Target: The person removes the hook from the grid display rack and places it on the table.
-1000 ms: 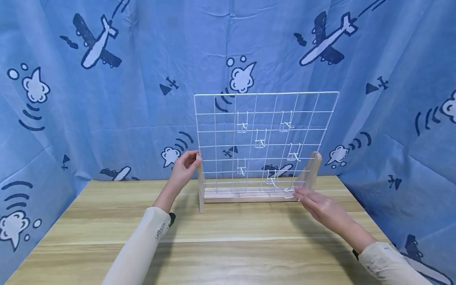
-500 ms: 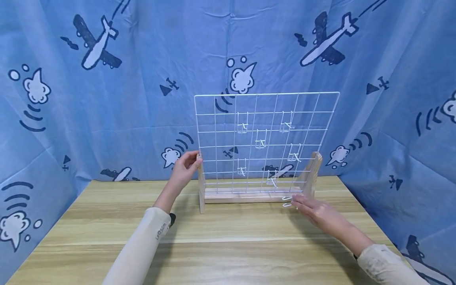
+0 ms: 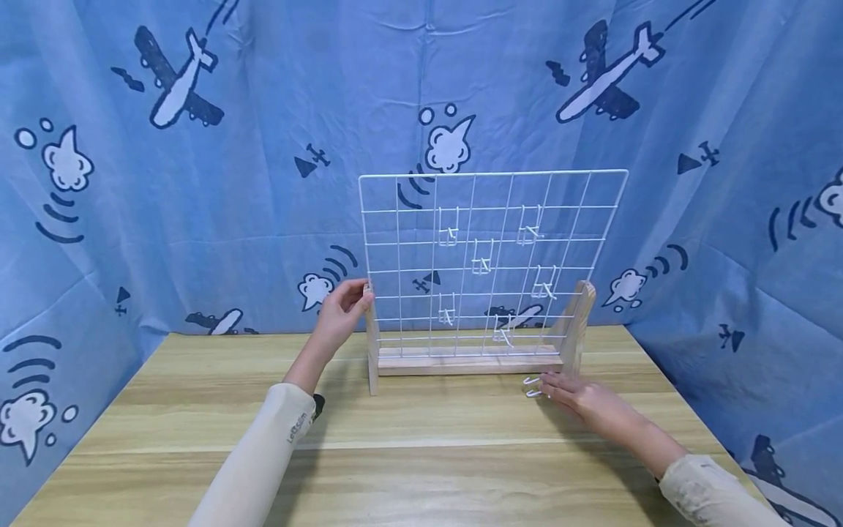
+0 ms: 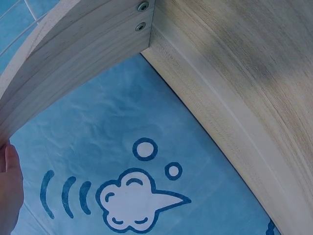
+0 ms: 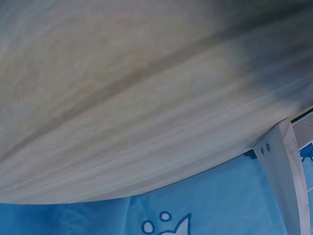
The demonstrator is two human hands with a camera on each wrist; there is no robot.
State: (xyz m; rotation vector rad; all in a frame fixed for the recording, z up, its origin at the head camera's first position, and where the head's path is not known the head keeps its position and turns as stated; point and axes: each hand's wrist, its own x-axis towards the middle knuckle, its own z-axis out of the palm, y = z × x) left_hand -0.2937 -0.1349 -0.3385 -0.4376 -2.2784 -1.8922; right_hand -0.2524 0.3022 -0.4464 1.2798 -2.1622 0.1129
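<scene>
A white wire grid panel [image 3: 415,256] stands upright in a wooden stand [image 3: 461,364] on the table. Several white wire hooks hang on it, among them an upper-left hook [image 3: 448,236] and a low hook [image 3: 503,334]. My left hand [image 3: 342,311] pinches the top of the stand's left upright [image 3: 372,351]; its fingertips also show at the edge of the left wrist view. In front of the stand's right end, my right hand [image 3: 586,402] holds a loose white wire hook [image 3: 532,388] just over the tabletop. The right wrist view does not show this hand.
The wood-grain table [image 3: 421,468] lies under everything. A blue curtain [image 3: 263,183] printed with aeroplanes and clouds hangs behind and at both sides. The stand's right upright [image 5: 283,171], with two screws, rises beside the right hand.
My right hand has drawn the hook away from the grid's lower right, down and toward me to near the tabletop. The left hand keeps its place on the upright.
</scene>
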